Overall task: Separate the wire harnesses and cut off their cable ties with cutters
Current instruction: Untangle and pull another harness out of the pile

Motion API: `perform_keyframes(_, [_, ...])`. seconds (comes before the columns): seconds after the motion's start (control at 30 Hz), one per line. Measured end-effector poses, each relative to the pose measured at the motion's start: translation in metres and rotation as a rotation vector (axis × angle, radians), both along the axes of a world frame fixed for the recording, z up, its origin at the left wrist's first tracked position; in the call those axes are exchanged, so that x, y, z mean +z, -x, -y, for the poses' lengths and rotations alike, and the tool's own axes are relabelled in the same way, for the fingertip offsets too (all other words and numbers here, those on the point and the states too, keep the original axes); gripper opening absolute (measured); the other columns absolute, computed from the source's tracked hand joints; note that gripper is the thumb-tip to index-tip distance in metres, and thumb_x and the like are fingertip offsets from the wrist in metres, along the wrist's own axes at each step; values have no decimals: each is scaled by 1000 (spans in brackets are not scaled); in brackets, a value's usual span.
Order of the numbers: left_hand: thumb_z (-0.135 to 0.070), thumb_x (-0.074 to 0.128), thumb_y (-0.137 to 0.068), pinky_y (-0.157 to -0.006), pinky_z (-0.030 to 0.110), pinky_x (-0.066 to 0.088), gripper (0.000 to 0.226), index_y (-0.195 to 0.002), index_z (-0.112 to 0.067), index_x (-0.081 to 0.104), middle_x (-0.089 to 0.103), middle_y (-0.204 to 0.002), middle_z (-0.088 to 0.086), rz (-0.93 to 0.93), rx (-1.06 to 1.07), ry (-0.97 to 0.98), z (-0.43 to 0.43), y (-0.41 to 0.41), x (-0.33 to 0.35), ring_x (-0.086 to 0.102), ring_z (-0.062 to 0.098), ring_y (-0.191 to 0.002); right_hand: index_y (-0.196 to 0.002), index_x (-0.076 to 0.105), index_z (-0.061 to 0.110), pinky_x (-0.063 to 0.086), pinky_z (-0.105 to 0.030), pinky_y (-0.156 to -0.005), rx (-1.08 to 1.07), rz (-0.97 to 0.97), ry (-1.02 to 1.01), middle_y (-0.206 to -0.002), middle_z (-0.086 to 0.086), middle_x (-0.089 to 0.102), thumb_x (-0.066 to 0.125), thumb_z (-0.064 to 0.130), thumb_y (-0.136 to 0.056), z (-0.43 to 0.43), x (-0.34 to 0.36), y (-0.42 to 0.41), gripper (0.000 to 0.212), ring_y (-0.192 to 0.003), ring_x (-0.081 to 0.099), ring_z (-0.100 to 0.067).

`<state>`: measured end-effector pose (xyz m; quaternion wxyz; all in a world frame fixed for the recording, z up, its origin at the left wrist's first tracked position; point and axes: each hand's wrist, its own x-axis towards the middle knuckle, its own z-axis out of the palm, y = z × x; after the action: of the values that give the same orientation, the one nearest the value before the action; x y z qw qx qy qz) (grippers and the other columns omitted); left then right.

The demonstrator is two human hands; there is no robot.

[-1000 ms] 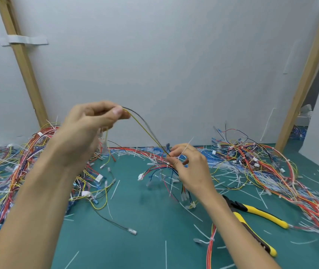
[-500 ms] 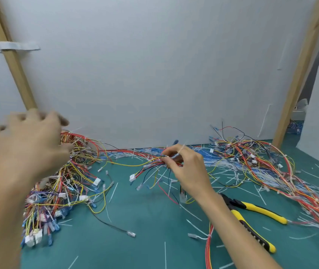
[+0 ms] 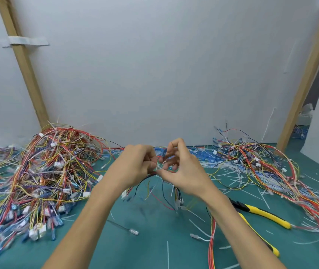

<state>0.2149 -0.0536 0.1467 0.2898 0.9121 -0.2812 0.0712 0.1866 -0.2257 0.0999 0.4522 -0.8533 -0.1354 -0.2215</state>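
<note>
- Worktop [image 3: 150, 249]: we see a green mat littered with pale tie offcuts [image 3: 232, 177], backed by a white wall.
- Left heap [image 3: 44, 171]: a tangled mound of red, yellow and blue wire harnesses lies against the wall, well apart from the hands.
- Right heap [image 3: 267, 167]: a flatter spread of harnesses trails toward the right edge.
- Cutters [image 3: 261, 212]: the yellow-handled tool lies flat on the mat, unheld, just beside the right forearm. We judge that it is needed once the tie is exposed.
- Left hand [image 3: 137, 164]: its grip is narrow, the fingers curled round the top of the held harness.
- Right hand [image 3: 183, 171]: thumb and forefinger pinch at the same knot, and the other fingers are lifted clear. Blur keeps us from telling whether wire or tie is pinched.
- Held harness [image 3: 166, 193]: this small bundle hangs above the middle of the mat, between the two heaps, its black, red and yellow leads drooping to white connectors.
- Cable tie [image 3: 158, 167]: a pale blurred sliver shows where the two grips meet.
- To do this step well, we judge that one should anchor the bundle with the left hand, tease single leads free with short pulls, and turn the tie outward so the blades meet plastic, not insulation.
</note>
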Motion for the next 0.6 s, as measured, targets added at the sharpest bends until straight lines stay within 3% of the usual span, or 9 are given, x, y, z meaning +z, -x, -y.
perform_keyframes(0.07, [-4, 66, -88, -56, 13, 39, 14, -82, -16, 66, 68, -72, -2, 20, 12, 64, -3, -3, 1, 59, 8, -65, -103, 31, 33, 46, -27, -79, -89, -89, 148, -105, 13, 61, 83, 36, -74, -1, -2, 1, 60, -91, 61, -8])
perform_keyframes(0.13, [-4, 66, -89, -63, 19, 44, 16, -81, -17, 64, 70, -73, -1, 31, -22, 148, -6, -6, 4, 63, 12, -69, -109, 34, 32, 44, -31, -82, -160, -175, 197, -106, 13, 61, 81, 47, -77, -1, -2, 2, 59, -95, 59, -9])
perform_keyframes(0.23, [-1, 62, -92, -73, 33, 48, 18, -82, -16, 61, 69, -73, -1, 30, -107, 220, -9, -8, 3, 64, 17, -73, -98, 61, 25, 46, -28, -77, -6, -374, 20, -86, 7, 73, 75, 47, -85, 6, 7, 3, 29, -75, 68, -8])
perform_keyframes(0.3, [2, 59, -93, -74, 35, 47, 18, -84, -13, 59, 65, -72, -3, 24, -169, 277, -9, -7, 1, 58, 14, -70, -88, 72, 16, 43, -32, -78, 177, -481, -128, -80, 0, 74, 70, 44, -90, 12, 14, 7, 28, -70, 65, -12])
perform_keyframes(0.37, [5, 56, -95, -78, 32, 48, 16, -90, -10, 60, 68, -78, -1, 20, -217, 320, -6, -5, 1, 61, 13, -75, -91, 72, 12, 37, -35, -77, 276, -564, -252, -84, -1, 72, 61, 48, -93, 15, 18, 10, 38, -69, 56, -12])
perform_keyframes(0.43, [4, 54, -96, -77, 20, 47, 19, -98, -12, 64, 69, -85, 1, 76, -216, 281, -2, -4, 0, 63, 12, -81, -95, 70, 15, 33, -33, -71, 276, -596, -368, -91, 0, 72, 49, 46, -101, 13, 19, 9, 38, -67, 48, -10])
perform_keyframes(0.5, [3, 52, -97, -74, 9, 39, 23, -106, -13, 66, 64, -90, -1, 167, -199, 187, 1, -2, -1, 57, 11, -83, -88, 74, 22, 26, -32, -64, 195, -567, -415, -80, 5, 69, 40, 42, -106, 10, 20, 8, 44, -62, 40, -9])
perform_keyframes(0.6, [-4, 61, -95, -84, 11, 40, 16, -108, -13, 65, 59, -101, -4, 230, -229, 130, 6, 1, -3, 55, 5, -93, -79, 74, 23, 26, -29, -62, 107, -496, -328, -66, 4, 48, 46, 49, -103, 9, 19, 8, 45, -61, 36, -9])
